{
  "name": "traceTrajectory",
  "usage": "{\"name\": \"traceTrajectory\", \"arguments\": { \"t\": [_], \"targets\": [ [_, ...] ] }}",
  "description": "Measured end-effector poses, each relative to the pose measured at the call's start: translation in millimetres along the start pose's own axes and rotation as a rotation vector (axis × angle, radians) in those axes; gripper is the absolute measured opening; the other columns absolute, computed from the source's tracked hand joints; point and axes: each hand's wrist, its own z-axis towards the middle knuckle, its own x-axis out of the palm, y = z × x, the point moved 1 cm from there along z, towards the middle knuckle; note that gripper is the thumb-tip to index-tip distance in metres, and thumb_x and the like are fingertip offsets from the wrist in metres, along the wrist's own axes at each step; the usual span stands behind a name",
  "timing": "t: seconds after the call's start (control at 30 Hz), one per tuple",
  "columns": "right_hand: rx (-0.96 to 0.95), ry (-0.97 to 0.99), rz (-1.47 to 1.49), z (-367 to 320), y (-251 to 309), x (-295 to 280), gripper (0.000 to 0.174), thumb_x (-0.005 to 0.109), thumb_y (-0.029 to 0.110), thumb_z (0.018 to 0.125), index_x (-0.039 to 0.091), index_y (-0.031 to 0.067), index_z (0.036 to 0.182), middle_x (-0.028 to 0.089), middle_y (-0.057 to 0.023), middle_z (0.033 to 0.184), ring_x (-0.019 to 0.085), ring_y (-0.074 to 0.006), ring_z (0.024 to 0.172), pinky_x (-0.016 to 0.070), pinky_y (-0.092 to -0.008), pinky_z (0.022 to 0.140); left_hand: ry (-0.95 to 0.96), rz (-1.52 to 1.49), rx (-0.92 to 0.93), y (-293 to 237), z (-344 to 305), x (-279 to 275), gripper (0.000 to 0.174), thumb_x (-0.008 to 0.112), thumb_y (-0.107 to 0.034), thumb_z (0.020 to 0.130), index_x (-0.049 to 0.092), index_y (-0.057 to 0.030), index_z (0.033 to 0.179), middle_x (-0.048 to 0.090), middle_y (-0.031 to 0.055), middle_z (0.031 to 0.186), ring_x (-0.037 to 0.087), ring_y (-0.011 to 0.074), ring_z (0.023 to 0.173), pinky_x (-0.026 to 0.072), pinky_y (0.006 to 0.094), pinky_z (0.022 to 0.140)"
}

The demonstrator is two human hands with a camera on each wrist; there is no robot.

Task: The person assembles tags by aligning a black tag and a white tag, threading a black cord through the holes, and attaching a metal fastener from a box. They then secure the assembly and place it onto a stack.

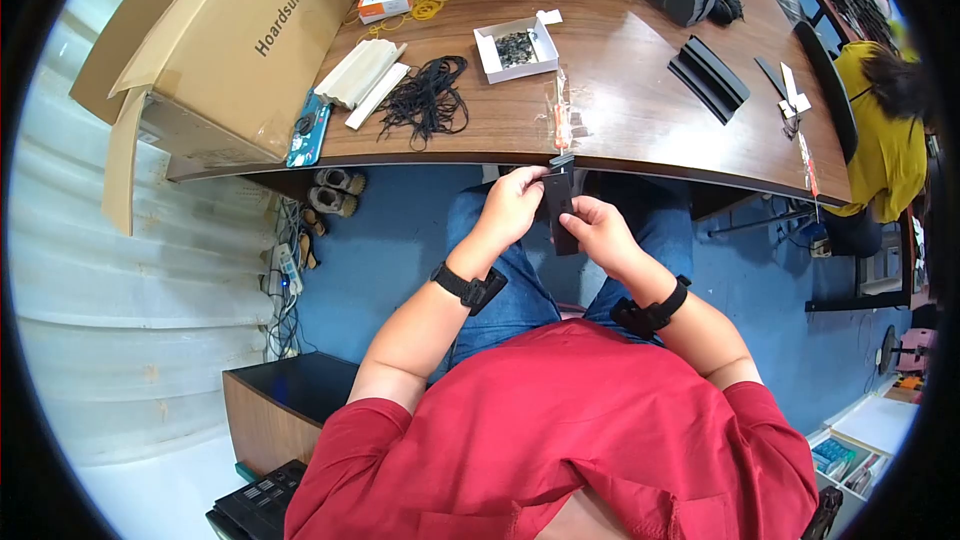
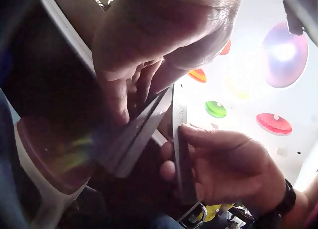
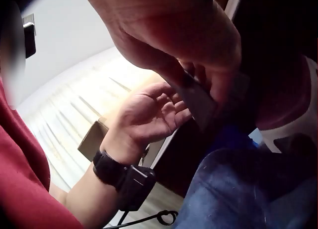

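Over my lap, just off the table's front edge, both hands meet at a flat black strip (image 1: 561, 210). My right hand (image 1: 600, 230) pinches its lower part, thumb on the face turned toward me. My left hand (image 1: 512, 207) is at the upper end, fingers bent. In the left wrist view a second piece, a grooved grey-black strip (image 2: 141, 137), slants down from the left fingers, which hold it. The right hand's strip (image 2: 183, 159) stands beside it, their upper ends close together. The right wrist view shows the flat strip (image 3: 198, 102) below the right fingers.
On the table (image 1: 610, 110) lie a white box of small black parts (image 1: 516, 49), black cords (image 1: 428, 100), pale strips (image 1: 362, 78) and black folded pieces (image 1: 708, 80). A large cardboard box (image 1: 240, 50) stands left. A person in yellow (image 1: 880, 130) is at the right.
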Motion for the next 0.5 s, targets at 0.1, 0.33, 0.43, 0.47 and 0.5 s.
{"name": "traceTrajectory", "arguments": {
  "t": [0.1, 0.33, 0.43, 0.47, 0.5],
  "targets": [
    [-0.043, -0.040, 0.030, 3.1, -9.4, 0.5, 0.012, 0.052, 0.005, 0.092, 0.059, -0.0010, 0.101, 0.063, -0.0039, 0.084, 0.060, -0.0102, 0.076, 0.0504, -0.0260, 0.070, -0.060, -0.050, 0.070, -0.2, 2.0, 1.5, 0.029, 0.050, -0.001, 0.083, 0.059, 0.0041, 0.110, 0.065, 0.0162, 0.097, 0.064, 0.0232, 0.088, 0.0496, 0.0304, 0.079],
    [-0.098, -0.055, -0.076, 6.0, -11.9, 0.6, 0.014, 0.055, 0.005, 0.091, 0.058, -0.0010, 0.104, 0.063, -0.0043, 0.087, 0.057, -0.0089, 0.080, 0.0483, -0.0252, 0.073, -0.242, 0.383, 0.398, -31.6, -14.5, 5.1, 0.010, 0.063, -0.007, 0.081, 0.058, 0.0005, 0.085, 0.057, 0.0095, 0.080, 0.058, 0.0219, 0.070, 0.0481, 0.0301, 0.062],
    [-0.064, -0.043, -0.095, 8.7, -12.3, 0.3, 0.015, 0.055, 0.005, 0.091, 0.058, -0.0009, 0.105, 0.064, -0.0039, 0.089, 0.057, -0.0093, 0.081, 0.0479, -0.0253, 0.073, -0.191, 0.397, 0.422, -25.8, -12.2, 7.6, 0.013, 0.065, -0.009, 0.081, 0.059, 0.0015, 0.083, 0.058, 0.0101, 0.079, 0.058, 0.0225, 0.067, 0.0468, 0.0306, 0.060],
    [-0.083, -0.053, -0.077, 11.0, -17.7, -0.9, 0.015, 0.056, 0.007, 0.091, 0.059, -0.0012, 0.103, 0.064, -0.0048, 0.088, 0.057, -0.0095, 0.079, 0.0478, -0.0268, 0.073, -0.179, 0.376, 0.436, -22.8, -11.8, 8.1, 0.013, 0.065, -0.010, 0.082, 0.059, 0.0009, 0.084, 0.058, 0.0114, 0.079, 0.058, 0.0257, 0.069, 0.0471, 0.0335, 0.061],
    [-0.107, -0.062, -0.142, 12.2, -19.9, -4.4, 0.015, 0.056, 0.008, 0.091, 0.060, -0.0008, 0.102, 0.065, -0.0066, 0.087, 0.058, -0.0114, 0.079, 0.0480, -0.0277, 0.073, -0.166, 0.353, 0.451, -20.4, -11.7, 9.0, 0.012, 0.064, -0.011, 0.082, 0.059, 0.0003, 0.085, 0.059, 0.0127, 0.079, 0.059, 0.0290, 0.070, 0.0474, 0.0365, 0.062]
  ]
}}
